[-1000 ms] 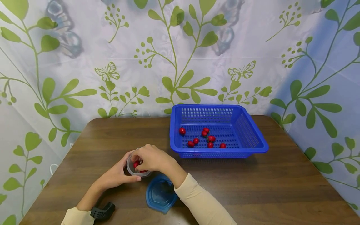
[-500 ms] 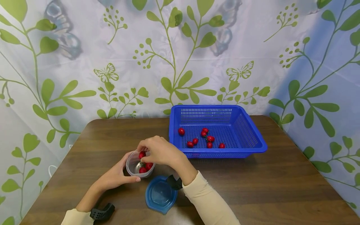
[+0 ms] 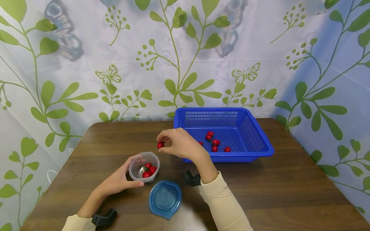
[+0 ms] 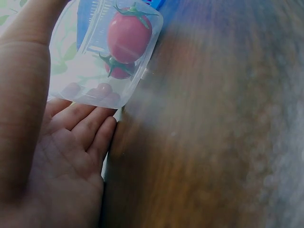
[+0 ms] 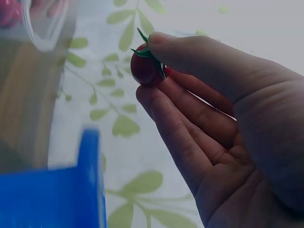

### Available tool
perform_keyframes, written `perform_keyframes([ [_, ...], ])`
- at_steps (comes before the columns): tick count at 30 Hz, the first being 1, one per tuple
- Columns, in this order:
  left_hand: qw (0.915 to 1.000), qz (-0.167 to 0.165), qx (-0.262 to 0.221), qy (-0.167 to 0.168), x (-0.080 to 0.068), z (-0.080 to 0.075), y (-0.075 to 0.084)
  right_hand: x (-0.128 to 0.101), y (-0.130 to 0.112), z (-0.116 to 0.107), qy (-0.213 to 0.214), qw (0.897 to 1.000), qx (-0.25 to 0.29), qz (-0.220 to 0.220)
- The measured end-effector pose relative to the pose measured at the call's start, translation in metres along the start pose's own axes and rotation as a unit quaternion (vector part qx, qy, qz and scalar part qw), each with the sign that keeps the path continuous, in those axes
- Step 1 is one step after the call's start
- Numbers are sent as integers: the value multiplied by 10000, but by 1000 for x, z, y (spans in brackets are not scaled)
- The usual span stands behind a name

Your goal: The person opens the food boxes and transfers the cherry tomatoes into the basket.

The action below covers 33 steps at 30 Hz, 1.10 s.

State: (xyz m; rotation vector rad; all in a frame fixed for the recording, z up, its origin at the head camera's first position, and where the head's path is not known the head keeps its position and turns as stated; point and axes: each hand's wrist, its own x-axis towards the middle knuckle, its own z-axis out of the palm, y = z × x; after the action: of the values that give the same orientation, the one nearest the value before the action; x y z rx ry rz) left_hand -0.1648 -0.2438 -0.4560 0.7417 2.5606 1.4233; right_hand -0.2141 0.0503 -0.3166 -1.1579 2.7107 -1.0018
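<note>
Between thumb and fingertips, my right hand (image 3: 183, 144) pinches a red cherry tomato (image 3: 160, 145) above the table, just left of the blue basket. Its green stem leaves show in the right wrist view, where the thumb presses by the cherry tomato's (image 5: 142, 69) top. My left hand (image 3: 122, 179) holds a clear plastic container (image 3: 134, 170) on the table, thumb at the near side and fingers around the left. Several cherry tomatoes (image 3: 146, 174) lie inside it. Through its wall, the left wrist view shows a cherry tomato (image 4: 129, 35) up close.
A blue perforated basket (image 3: 231, 154) stands at the back right with several cherry tomatoes (image 3: 215, 142) on its floor; my right hand and forearm hide its left part. A blue lid (image 3: 165, 199) lies on the wooden table (image 3: 289, 186) near the container. A patterned curtain (image 3: 130, 54) hangs behind.
My right hand has come up out of the container with a cherry tomato and moved right toward the basket. My left hand stays on the container.
</note>
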Motion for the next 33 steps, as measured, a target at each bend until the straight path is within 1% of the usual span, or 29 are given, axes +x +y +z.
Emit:
perform_keyframes([
  [5,10000,-10,79,16,0,0,-1,-7,13,-14,257,9990,86,363],
  [8,9999,-54,91,22,-1,0,-1,-10,21,-19,332,9982,167,476],
  [15,9999,-58,102,27,-1,0,-1,-17,36,-30,569,9959,426,561],
  [26,9998,-91,160,51,0,0,0,-28,52,-44,746,9919,523,888],
  [33,9998,-117,183,37,0,0,0,-36,69,-52,888,9888,492,1090],
])
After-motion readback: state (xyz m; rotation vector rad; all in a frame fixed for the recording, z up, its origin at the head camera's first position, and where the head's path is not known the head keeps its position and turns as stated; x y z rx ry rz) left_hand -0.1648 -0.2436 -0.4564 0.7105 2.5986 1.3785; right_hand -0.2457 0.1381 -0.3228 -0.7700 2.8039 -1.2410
